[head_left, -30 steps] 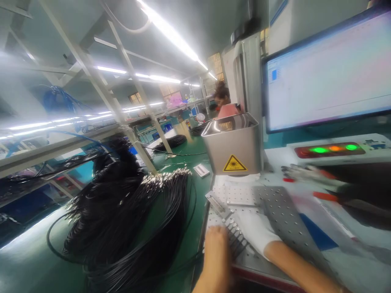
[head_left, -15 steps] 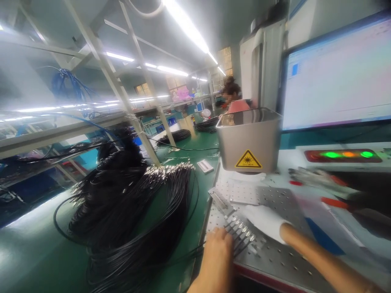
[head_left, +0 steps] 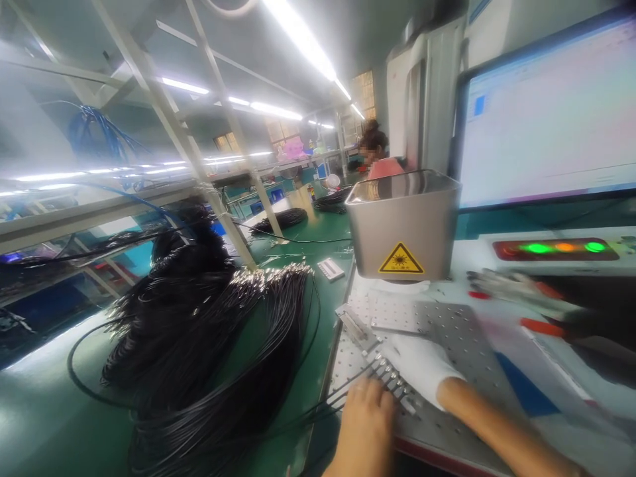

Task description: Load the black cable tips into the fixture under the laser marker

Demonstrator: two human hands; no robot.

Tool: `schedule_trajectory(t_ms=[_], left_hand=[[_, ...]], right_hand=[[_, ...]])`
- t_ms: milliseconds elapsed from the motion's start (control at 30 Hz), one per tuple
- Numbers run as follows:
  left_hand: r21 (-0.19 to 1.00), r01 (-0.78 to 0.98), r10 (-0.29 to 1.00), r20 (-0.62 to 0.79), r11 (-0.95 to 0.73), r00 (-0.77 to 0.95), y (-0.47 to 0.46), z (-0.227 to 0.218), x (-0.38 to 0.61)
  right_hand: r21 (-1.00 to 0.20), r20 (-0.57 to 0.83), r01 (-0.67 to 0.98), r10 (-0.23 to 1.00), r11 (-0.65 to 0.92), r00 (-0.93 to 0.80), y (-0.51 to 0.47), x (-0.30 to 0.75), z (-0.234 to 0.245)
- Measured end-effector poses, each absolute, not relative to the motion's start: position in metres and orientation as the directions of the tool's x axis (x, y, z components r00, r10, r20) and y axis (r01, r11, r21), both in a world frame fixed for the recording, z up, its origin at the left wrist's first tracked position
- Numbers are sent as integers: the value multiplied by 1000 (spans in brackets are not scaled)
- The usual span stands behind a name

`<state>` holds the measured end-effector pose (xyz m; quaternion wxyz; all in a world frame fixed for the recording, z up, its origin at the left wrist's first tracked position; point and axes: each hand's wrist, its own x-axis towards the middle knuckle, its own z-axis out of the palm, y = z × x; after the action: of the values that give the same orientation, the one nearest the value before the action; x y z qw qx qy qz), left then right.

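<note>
My bare left hand (head_left: 365, 414) rests at the bottom centre with its fingers curled together over a fan of thin black cables. The cables end in a row of metal connectors (head_left: 392, 383) that lies on the perforated metal plate (head_left: 462, 338). My right hand (head_left: 420, 368), in a white glove, lies flat on the plate and touches the right side of that connector row. A small metal fixture (head_left: 355, 326) sits on the plate just beyond the connectors.
A large heap of black cables with metal tips (head_left: 209, 351) covers the green bench on the left. A laser head with a yellow warning sticker (head_left: 402, 228) hangs over the plate. A monitor (head_left: 546, 112) and a panel of lit lamps (head_left: 556, 248) stand at right. Another person (head_left: 375, 156) works far behind.
My left hand has slid forward and to the right, up against the connector row. The gloved right hand has stayed flat by the connectors. The view has shifted a little.
</note>
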<state>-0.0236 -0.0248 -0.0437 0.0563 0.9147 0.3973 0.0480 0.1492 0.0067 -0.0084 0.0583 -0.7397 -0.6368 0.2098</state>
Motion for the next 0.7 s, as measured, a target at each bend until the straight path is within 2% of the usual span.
schedule_trajectory(t_ms=[133,267,367,533,700], left_hand=[[14,747,747,53,-664,663,-22,-63,-21],[-85,776,756,181,-625,629,-18,-104,-7],[-103,811,774,247,-576,582,-19,-121,-1],[-124,756,712,268,-642,649,-26,-96,-6],[-150,777,753,190,-612,630,-26,-92,5]], right_hand=[[-295,-268,929,953,-222,143,8,136,-9],[-262,-274,940,951,-218,144,12,135,-13],[-266,-252,944,959,-196,128,12,137,-13],[-281,-242,938,961,-202,134,8,135,-11],[-300,-233,930,962,-211,143,9,133,-17]])
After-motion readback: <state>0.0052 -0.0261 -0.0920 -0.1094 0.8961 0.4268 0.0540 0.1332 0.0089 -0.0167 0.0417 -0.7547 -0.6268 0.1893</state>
